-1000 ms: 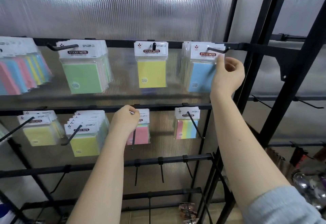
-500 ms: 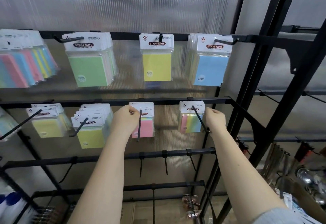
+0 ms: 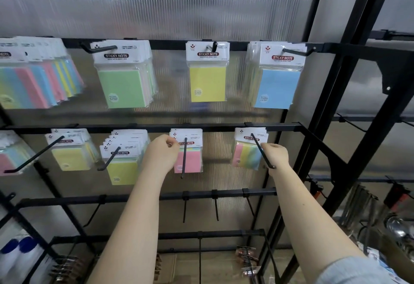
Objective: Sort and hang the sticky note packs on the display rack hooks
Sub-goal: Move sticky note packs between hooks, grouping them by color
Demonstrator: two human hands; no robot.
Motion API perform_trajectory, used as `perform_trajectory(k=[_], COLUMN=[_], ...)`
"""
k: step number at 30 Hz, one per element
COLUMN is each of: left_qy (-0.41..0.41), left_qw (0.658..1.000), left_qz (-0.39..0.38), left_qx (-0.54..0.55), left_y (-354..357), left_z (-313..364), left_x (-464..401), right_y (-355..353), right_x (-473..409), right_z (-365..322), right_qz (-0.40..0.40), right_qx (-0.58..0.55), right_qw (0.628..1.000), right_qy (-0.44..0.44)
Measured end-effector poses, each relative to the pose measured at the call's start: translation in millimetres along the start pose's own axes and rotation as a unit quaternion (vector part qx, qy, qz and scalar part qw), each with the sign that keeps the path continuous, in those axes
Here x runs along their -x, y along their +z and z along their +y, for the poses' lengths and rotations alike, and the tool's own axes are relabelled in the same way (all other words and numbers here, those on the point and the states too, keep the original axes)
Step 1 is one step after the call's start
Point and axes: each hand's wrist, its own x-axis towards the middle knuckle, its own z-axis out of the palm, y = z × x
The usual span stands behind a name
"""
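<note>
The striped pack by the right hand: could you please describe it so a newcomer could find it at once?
On the black rack, find the second rail from the top and follow it to its rightmost hook. The striped pack hangs there, beside the right hand. Unlike the plain pink pack beside it, it shows pink, yellow, green and blue stripes.

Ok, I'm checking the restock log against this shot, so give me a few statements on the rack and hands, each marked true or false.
1. The left hand pinches the pink pack at its header card. True.
2. The blue pack hangs on the middle rail. False: it hangs on the top rail, rightmost hook.
3. The right hand is beside the striped pack. True.
4. The green pack hangs right of the yellow pack. False: it hangs left of it.
5. The hooks on the third rail down hold packs. False: they are bare.
</note>
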Motion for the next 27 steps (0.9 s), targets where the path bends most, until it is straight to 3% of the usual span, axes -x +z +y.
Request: perform_trajectory(k=[5, 14, 18, 23, 27], left_qy=[-0.005, 0.085, 0.108, 0.077, 0.059], left_qw=[1.000, 0.968, 0.961, 0.939, 0.926], left_qz=[-0.006, -0.069, -0.052, -0.105, -0.064], left_qx=[0.005, 0.226, 0.250, 0.317, 0.366], left_y=[-2, -14, -7, 9, 9], left_z=[4, 72, 86, 98, 107], left_x=[2, -7, 0, 16, 11], right_y=[-2, -3, -5, -6, -6], right_x=[0, -1, 1, 0, 2], right_z=[5, 8, 4, 2, 1], right_qz=[-0.001, -0.032, -0.039, -0.036, -0.041], right_qx=[0.004, -0.047, -0.038, -0.009, -0.005], right_qw=[1.000, 0.998, 0.998, 0.999, 0.999], right_qy=[0.006, 0.018, 0.025, 0.023, 0.027])
